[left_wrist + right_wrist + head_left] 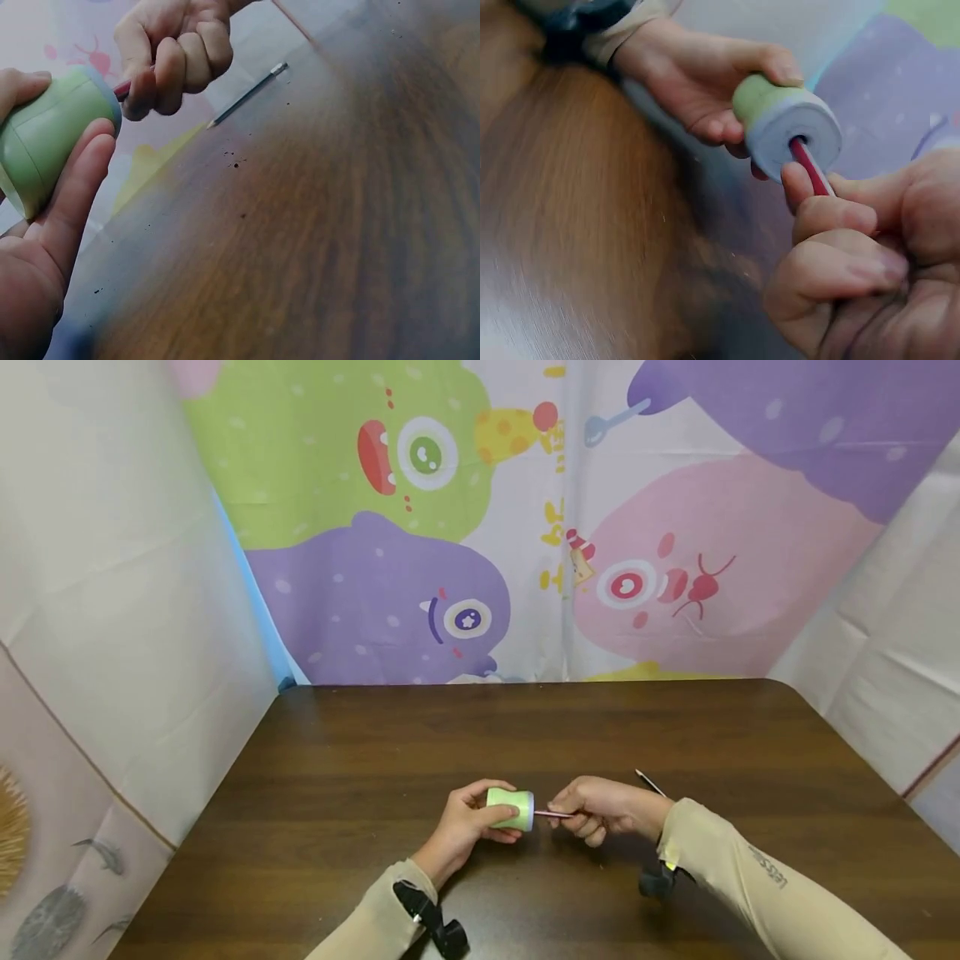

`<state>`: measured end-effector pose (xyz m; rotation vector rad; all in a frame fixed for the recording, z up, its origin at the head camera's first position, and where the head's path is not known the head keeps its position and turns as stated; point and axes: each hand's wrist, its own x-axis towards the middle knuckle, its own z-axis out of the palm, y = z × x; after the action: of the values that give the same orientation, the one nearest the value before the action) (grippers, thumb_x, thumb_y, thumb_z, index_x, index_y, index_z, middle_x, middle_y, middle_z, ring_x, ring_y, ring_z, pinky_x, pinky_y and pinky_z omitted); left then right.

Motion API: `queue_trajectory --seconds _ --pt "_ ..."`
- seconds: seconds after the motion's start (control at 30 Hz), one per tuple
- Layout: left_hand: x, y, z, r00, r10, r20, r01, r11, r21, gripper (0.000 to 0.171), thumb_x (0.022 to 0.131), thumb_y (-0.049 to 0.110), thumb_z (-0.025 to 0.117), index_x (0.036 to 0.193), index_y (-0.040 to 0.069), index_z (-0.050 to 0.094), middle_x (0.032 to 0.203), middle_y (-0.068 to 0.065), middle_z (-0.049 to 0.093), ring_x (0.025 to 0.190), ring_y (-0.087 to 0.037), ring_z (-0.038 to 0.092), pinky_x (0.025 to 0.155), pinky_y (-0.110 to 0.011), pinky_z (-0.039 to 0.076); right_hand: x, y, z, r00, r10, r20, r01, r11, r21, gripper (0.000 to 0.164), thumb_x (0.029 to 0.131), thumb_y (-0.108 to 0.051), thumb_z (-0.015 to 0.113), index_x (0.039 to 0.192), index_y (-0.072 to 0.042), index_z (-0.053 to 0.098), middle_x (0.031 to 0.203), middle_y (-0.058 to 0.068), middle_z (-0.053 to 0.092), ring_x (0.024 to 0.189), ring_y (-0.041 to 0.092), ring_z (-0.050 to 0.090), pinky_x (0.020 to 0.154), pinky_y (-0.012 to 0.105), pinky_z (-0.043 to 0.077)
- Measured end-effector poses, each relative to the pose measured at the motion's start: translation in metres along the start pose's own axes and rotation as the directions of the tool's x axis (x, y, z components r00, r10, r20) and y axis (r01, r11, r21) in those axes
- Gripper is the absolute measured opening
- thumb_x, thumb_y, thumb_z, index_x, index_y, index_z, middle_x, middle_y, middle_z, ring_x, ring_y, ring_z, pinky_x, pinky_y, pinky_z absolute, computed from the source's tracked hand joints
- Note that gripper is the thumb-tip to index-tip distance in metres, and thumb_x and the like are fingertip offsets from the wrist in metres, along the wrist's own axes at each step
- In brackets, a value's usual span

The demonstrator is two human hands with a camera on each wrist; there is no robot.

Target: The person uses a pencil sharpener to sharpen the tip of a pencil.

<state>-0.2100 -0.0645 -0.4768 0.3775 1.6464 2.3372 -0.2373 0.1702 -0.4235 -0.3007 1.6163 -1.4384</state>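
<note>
A cartoon-printed backdrop hangs behind the brown worktop. Over it, the left hand grips, the right hand pinches. The left holds a green cylinder sideways; the right's red pencil enters a hole in its bluish end. A darker pencil lies beyond the right hand.
</note>
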Motion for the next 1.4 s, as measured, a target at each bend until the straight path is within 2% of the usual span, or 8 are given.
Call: queue_trajectory --seconds 0.17,0.43,0.6,0.7,0.77,1.03,1.17,1.4 --pt "0.001 0.000 0.000 0.999 -0.020 -0.040 0.019 0.999 -0.030 0.044 0.085 -0.006 0.070 0.121 -0.020 0.049 0.090 -0.014 0.064 0.061 -0.023 0.070 0.058 -0.033 0.063 -0.010 -0.004 0.012 0.924 -0.336 -0.181 0.218 0.854 -0.472 0.025 0.102 -0.013 0.053 0.092 0.007 0.064 0.060 -0.001 0.053 0.046 0.007 0.042 0.039 0.021 0.040" --pt "0.001 0.001 -0.001 0.997 -0.035 -0.066 0.031 0.998 -0.061 0.041 0.087 -0.007 0.064 0.123 -0.019 0.048 0.090 -0.011 0.062 0.061 -0.022 0.070 0.057 -0.032 0.062 -0.010 0.001 0.026 0.638 -0.763 0.106 0.195 0.027 -0.980 0.005 0.091 -0.008 0.072 0.091 -0.007 0.066 0.078 -0.006 0.060 0.065 0.003 0.054 0.055 0.021 0.051" --pt "0.000 0.001 -0.001 0.996 -0.039 -0.080 0.032 0.996 -0.084 0.025 0.088 -0.005 0.064 0.113 -0.010 0.060 0.090 -0.012 0.064 0.061 -0.022 0.070 0.057 -0.032 0.062 0.003 0.013 0.026 0.465 -0.859 0.214 0.151 -0.161 -0.975 0.014 0.081 0.000 0.077 0.087 -0.005 0.065 0.073 -0.002 0.057 0.061 0.007 0.053 0.052 0.022 0.051" --pt "0.000 0.001 -0.002 0.994 -0.046 -0.096 0.037 0.995 -0.097 0.020 0.089 -0.005 0.063 0.108 -0.001 0.065 0.088 -0.012 0.064 0.060 -0.022 0.070 0.056 -0.031 0.062 0.009 0.017 0.027 0.446 -0.880 0.164 0.210 -0.075 -0.975 0.009 0.083 0.004 0.074 0.087 -0.001 0.068 0.074 0.002 0.064 0.062 0.006 0.056 0.052 0.022 0.052" --pt "0.000 0.002 -0.002 0.994 -0.051 -0.098 0.041 0.995 -0.096 0.019 0.089 -0.005 0.063 0.107 -0.001 0.065 0.086 -0.011 0.065 0.059 -0.022 0.070 0.055 -0.030 0.062 0.010 0.017 0.028 0.498 -0.864 0.071 0.280 0.082 -0.957 0.004 0.085 0.005 0.071 0.087 0.001 0.071 0.075 0.005 0.068 0.060 0.005 0.054 0.051 0.021 0.051" --pt "0.000 0.002 -0.002 0.997 -0.045 -0.067 0.042 0.998 -0.042 0.039 0.086 -0.007 0.067 0.118 -0.021 0.051 0.085 -0.012 0.065 0.057 -0.022 0.070 0.053 -0.031 0.061 0.010 0.005 0.018 0.905 -0.334 -0.264 0.245 0.916 -0.318 0.021 0.094 -0.003 0.057 0.080 0.011 0.066 0.057 0.000 0.047 0.047 0.004 0.032 0.040 0.017 0.024" --pt "-0.002 0.001 -0.002 0.999 -0.033 -0.027 0.032 0.999 -0.011 0.043 0.084 -0.007 0.069 0.119 -0.022 0.049 0.083 -0.012 0.065 0.058 -0.023 0.070 0.053 -0.032 0.061 0.012 0.003 0.008 0.997 -0.014 -0.076 0.017 0.999 0.048 0.024 0.098 -0.007 0.044 0.080 0.001 0.056 0.058 -0.006 0.035 0.044 0.000 0.025 0.039 0.014 0.015" --pt "-0.001 -0.001 0.001 0.999 -0.033 0.003 0.033 0.999 0.011 0.040 0.084 -0.008 0.068 0.118 -0.022 0.051 0.081 -0.011 0.065 0.059 -0.023 0.070 0.054 -0.033 0.062 0.010 0.006 -0.001 0.997 0.060 0.043 -0.063 0.993 0.095 0.025 0.101 -0.008 0.040 0.082 -0.002 0.055 0.059 -0.007 0.035 0.043 -0.002 0.027 0.039 0.012 0.015"
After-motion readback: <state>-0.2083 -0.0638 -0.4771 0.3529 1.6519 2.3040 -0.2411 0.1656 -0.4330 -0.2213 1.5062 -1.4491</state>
